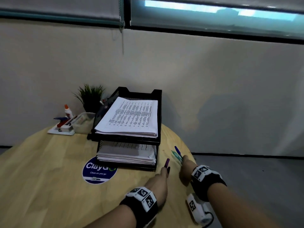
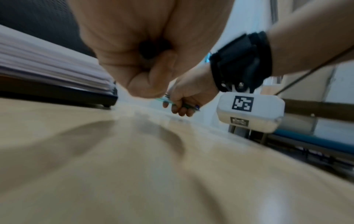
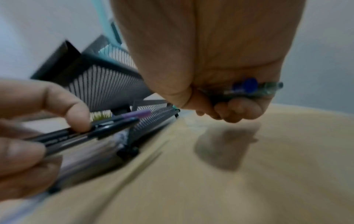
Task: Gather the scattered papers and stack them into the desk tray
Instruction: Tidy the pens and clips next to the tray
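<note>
A black mesh two-tier desk tray (image 1: 125, 139) stands at the back of the round wooden table (image 1: 49, 162). A stack of printed papers (image 1: 131, 116) lies in its top tier and another paper stack (image 1: 126, 153) fills the lower tier. My left hand (image 1: 162, 174) hovers right of the tray front and pinches a purple and a black pen (image 3: 114, 125). My right hand (image 1: 185, 163) is near the table's right edge, its fingers curled round a bundle of blue and teal pens (image 3: 249, 88). I see no loose papers on the table.
A round blue sticker (image 1: 98, 170) lies in front of the tray. Behind the tray's left side are a small potted plant (image 1: 91, 96), a clear box (image 1: 83, 122), and a white tray with a glue bottle (image 1: 68, 111) and a stapler (image 1: 61, 120). A wall stands behind.
</note>
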`<move>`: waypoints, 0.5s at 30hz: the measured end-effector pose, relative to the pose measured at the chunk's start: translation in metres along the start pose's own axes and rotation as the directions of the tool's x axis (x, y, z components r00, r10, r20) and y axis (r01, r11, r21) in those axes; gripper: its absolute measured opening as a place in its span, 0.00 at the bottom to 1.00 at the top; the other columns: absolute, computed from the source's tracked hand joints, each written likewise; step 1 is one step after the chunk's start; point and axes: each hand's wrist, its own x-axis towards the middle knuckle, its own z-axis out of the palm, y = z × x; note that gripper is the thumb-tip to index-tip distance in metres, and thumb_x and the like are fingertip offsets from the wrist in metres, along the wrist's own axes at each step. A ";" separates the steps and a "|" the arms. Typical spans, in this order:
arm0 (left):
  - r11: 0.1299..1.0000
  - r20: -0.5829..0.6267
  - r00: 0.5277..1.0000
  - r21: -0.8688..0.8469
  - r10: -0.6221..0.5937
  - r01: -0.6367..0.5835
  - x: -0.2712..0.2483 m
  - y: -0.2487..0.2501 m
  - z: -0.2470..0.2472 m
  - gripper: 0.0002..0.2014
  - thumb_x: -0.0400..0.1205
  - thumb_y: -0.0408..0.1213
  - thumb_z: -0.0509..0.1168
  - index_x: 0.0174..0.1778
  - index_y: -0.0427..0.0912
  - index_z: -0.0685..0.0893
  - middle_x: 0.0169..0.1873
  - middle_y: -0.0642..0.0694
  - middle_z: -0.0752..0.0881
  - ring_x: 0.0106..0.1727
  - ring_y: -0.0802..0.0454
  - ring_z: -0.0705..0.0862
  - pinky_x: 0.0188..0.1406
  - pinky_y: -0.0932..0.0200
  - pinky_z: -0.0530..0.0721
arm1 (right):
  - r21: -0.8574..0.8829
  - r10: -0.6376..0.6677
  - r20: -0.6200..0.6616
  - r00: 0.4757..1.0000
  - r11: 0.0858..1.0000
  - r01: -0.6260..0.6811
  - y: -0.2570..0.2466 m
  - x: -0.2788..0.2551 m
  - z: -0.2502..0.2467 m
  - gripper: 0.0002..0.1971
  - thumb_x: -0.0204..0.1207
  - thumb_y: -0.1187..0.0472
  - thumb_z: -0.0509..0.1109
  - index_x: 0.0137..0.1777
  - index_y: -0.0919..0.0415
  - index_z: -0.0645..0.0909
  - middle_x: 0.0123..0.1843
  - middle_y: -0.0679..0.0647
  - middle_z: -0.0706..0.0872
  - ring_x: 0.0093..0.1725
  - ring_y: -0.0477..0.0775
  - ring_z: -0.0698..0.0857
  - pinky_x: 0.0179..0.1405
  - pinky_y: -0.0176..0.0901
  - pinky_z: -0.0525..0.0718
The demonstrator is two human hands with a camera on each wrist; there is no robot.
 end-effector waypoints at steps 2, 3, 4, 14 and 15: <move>0.990 -0.063 0.998 -0.137 0.031 -0.039 -0.021 -0.008 -0.011 0.29 0.84 0.34 0.50 0.79 0.57 0.48 0.62 0.41 0.82 0.56 0.44 0.83 0.58 0.49 0.82 | 0.153 0.017 -0.008 1.000 0.988 -0.015 -0.004 -0.017 -0.002 0.14 0.83 0.62 0.58 0.64 0.67 0.63 0.37 0.55 0.75 0.43 0.61 0.80 0.41 0.44 0.71; 0.985 -0.098 0.995 -0.168 0.030 -0.046 -0.032 -0.012 -0.017 0.31 0.85 0.36 0.50 0.80 0.58 0.43 0.60 0.41 0.84 0.51 0.46 0.84 0.53 0.53 0.82 | 0.225 0.008 -0.014 1.000 0.974 -0.005 -0.007 -0.025 -0.004 0.10 0.85 0.63 0.55 0.62 0.67 0.63 0.34 0.54 0.71 0.37 0.58 0.76 0.39 0.43 0.68; 0.980 -0.140 0.990 -0.194 0.021 -0.048 -0.043 -0.017 -0.024 0.32 0.86 0.37 0.50 0.81 0.56 0.40 0.58 0.42 0.85 0.47 0.47 0.83 0.48 0.56 0.80 | 0.293 -0.008 -0.017 1.000 0.956 0.013 -0.011 -0.036 -0.007 0.08 0.86 0.63 0.52 0.60 0.67 0.63 0.32 0.53 0.69 0.31 0.55 0.71 0.36 0.42 0.67; 0.900 -0.470 0.861 -0.435 -0.194 -0.035 -0.131 -0.088 -0.102 0.13 0.88 0.40 0.50 0.65 0.41 0.71 0.56 0.39 0.83 0.56 0.39 0.82 0.50 0.52 0.78 | 0.686 -0.062 -0.111 0.992 0.717 0.121 -0.091 -0.129 -0.042 0.07 0.78 0.72 0.58 0.42 0.61 0.72 0.32 0.59 0.79 0.35 0.59 0.78 0.32 0.46 0.73; 0.885 -0.490 0.845 -0.464 -0.214 -0.045 -0.138 -0.096 -0.110 0.12 0.88 0.40 0.50 0.64 0.41 0.71 0.56 0.38 0.84 0.55 0.38 0.82 0.50 0.51 0.79 | 0.692 -0.073 -0.132 0.989 0.708 0.144 -0.101 -0.136 -0.046 0.08 0.77 0.74 0.57 0.45 0.61 0.71 0.33 0.59 0.78 0.34 0.58 0.77 0.29 0.44 0.72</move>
